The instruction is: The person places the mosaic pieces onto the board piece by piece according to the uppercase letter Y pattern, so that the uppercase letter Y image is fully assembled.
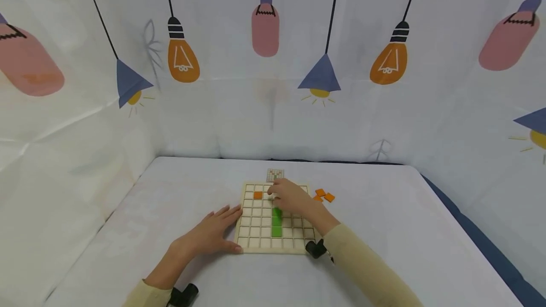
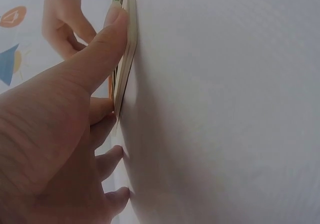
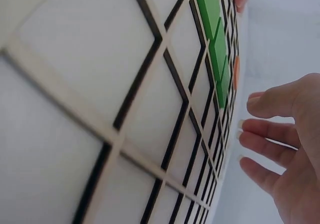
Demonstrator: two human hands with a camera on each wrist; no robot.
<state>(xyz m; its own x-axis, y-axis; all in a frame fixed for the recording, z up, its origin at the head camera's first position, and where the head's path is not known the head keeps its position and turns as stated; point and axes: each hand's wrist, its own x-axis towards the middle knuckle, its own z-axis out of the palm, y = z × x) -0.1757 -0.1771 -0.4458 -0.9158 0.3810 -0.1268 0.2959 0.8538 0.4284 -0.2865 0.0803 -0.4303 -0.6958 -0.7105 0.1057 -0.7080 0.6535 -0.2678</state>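
A square pale wooden grid board (image 1: pixel 259 245) lies on the white table. My left hand (image 1: pixel 209 233) rests at its left side, fingers fairly straight and spread, with the thumb touching the near left corner (image 2: pixel 131 39). Green tiles (image 1: pixel 277 224) stand in a column on the grid, and one orange tile (image 1: pixel 258 195) sits in an upper left cell. My right hand (image 1: pixel 292 197) hovers over the upper middle cells, fingers bent. Its thumb (image 3: pixel 275 102) is near the index finger, which is mostly hidden; whether a tile lies between them cannot be seen.
A small pattern card (image 1: pixel 273 173) lies behind the board. Loose orange tiles (image 1: pixel 329 197) lie just right of the board, beside my right forearm. A white cloth with printed lamps (image 1: pixel 273 122) rises behind the table.
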